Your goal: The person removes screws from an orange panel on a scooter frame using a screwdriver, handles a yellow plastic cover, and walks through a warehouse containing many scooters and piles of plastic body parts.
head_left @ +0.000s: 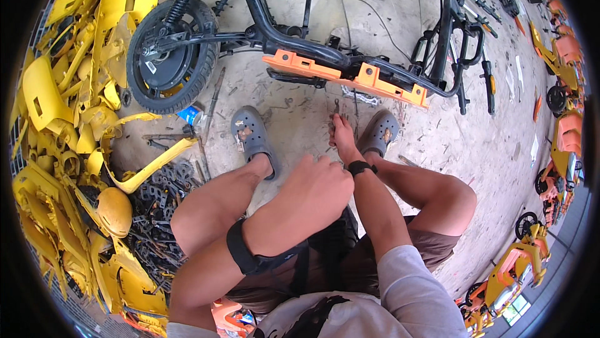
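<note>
My left hand (315,183) is closed in a fist just beside my right wrist. Its fingers curl away from view, so whatever it may hold is hidden. Further forward, between my shoes, my right hand (342,135) is closed around a slim metal tool (337,106) whose narrow end points away from me. Beyond it lies a black scooter frame (312,52) with an orange plastic panel (344,77) along its lower tube. A wheel with a black tyre (172,55) is attached at the frame's left end. Neither hand touches the frame.
Yellow body panels (47,97) are heaped on the left, above a pile of small dark metal parts (164,216). Black fork-like parts (487,75) lie to the right on the concrete floor (494,169). Orange and yellow scooters (512,269) line the right edge.
</note>
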`<act>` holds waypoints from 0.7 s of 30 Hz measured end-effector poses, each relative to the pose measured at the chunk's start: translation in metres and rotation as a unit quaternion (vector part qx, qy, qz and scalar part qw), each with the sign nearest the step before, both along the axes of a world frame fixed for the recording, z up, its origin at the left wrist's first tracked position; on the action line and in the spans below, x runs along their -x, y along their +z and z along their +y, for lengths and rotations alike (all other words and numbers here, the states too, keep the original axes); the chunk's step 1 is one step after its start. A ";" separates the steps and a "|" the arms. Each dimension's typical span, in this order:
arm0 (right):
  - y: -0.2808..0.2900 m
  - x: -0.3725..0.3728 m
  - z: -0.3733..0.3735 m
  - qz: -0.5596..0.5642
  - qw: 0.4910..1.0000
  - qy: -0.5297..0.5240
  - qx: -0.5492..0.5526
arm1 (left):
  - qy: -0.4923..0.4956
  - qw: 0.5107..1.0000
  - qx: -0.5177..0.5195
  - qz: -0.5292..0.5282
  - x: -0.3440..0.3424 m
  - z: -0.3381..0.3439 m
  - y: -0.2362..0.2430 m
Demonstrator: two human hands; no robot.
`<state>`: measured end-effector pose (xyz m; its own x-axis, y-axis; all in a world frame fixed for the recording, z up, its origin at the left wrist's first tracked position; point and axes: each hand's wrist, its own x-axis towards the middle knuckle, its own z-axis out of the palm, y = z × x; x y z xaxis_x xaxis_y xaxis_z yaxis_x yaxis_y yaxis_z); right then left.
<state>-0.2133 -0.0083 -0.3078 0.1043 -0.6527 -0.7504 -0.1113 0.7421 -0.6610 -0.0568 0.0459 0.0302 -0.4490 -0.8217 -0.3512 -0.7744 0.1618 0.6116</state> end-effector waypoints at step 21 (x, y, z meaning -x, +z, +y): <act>0.012 -0.072 -0.043 0.045 0.955 0.104 0.274 | -0.031 0.996 0.063 -0.061 0.038 -0.024 -0.005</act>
<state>-0.1418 -0.0510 -0.2960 0.2262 -0.9219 -0.3146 -0.2930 0.2436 -0.9245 -0.0945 0.0222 0.0251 -0.4612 -0.8341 -0.3025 -0.8276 0.2814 0.4858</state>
